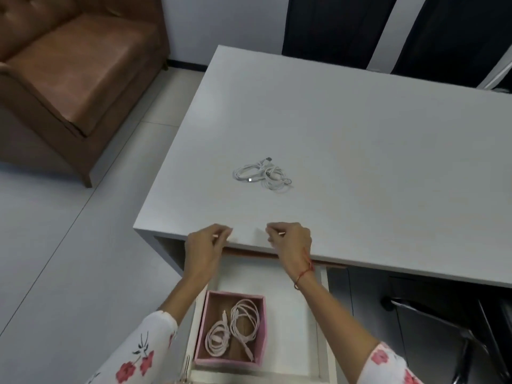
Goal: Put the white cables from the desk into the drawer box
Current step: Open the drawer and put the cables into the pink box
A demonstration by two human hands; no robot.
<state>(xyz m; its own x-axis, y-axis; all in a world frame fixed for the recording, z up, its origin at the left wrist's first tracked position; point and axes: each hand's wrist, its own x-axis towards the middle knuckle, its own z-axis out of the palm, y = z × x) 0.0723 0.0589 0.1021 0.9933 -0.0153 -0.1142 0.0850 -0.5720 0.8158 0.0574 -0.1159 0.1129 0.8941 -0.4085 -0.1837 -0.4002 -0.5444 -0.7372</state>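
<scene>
A tangle of white cables lies on the grey desk, a little beyond both hands. Below the desk's front edge an open white drawer holds a pink box with two coiled white cables inside. My left hand and my right hand hover side by side over the desk's front edge, above the drawer. The fingers of both are curled in, and I see nothing in either. A red thread is tied around my right wrist.
A brown leather sofa stands on the floor at the far left. Dark panels line the wall behind the desk. The metal frame of a black chair sits under the desk at the right.
</scene>
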